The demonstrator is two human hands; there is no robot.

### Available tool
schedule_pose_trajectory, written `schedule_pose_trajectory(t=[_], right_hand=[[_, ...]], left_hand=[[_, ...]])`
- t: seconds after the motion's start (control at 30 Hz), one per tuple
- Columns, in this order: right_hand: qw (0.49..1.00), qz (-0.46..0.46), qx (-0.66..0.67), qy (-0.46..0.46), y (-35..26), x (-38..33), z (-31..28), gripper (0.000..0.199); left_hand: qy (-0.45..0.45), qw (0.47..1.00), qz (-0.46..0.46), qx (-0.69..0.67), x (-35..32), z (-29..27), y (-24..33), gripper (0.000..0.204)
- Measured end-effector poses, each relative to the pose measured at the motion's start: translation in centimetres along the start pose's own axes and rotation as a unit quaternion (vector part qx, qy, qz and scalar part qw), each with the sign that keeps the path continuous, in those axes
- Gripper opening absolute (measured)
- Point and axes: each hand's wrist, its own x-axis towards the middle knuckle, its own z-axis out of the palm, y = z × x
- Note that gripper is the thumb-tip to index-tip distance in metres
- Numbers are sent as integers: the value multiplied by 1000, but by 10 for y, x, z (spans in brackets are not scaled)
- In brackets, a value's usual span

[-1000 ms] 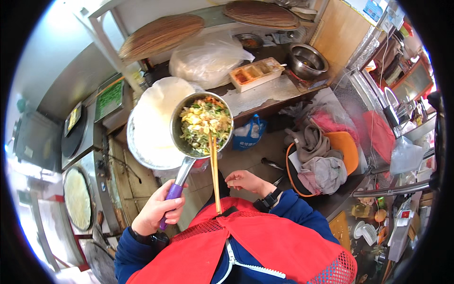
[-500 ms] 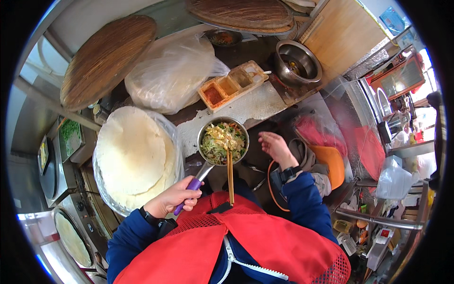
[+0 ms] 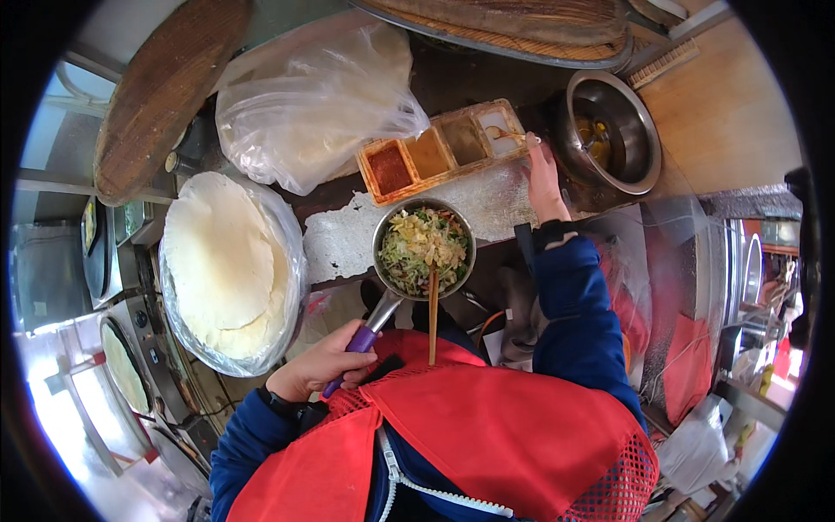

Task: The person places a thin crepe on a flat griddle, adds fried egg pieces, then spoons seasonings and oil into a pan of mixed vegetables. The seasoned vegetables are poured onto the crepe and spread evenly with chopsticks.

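My left hand (image 3: 323, 364) is wrapped round the purple handle of a small steel saucepan (image 3: 379, 239). Chopped vegetables and egg-coloured bits (image 3: 426, 242) fill the pan. A pair of wooden chopsticks (image 3: 433, 326) stands in the food, leaning on the rim toward me, held by neither hand. My right hand (image 3: 545, 184) reaches past the pan, fingertips closed at the handle end of a small spoon (image 3: 506, 134). That spoon lies in the rightmost, white-filled compartment of a seasoning box (image 3: 409, 184); the other compartments hold red, orange-brown and greyish seasonings.
Thin round flatbreads (image 3: 217, 252) are stacked in a plastic-lined basin at left. Behind them lies a plastic-covered pile (image 3: 317, 104). A steel bowl (image 3: 642, 165) with egg yolks stands right of the seasoning box. Large round wooden lids (image 3: 170, 96) lean at back left; a round griddle (image 3: 129, 365) is far left.
My right hand has moved forward from beside the pan to the spoon at the seasoning box. My left hand still holds the pan; the whole view has shifted.
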Motion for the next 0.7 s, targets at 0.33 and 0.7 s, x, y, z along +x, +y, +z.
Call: schedule_pose_trajectory(t=[0.33, 0.7], right_hand=[[955, -195, -209, 77, -5, -25, -6, 21], [783, -145, -604, 29, -40, -44, 7, 27]], left_hand=[[28, 1000, 11, 6, 11, 23, 11, 25], [60, 997, 14, 53, 16, 25, 4, 35]])
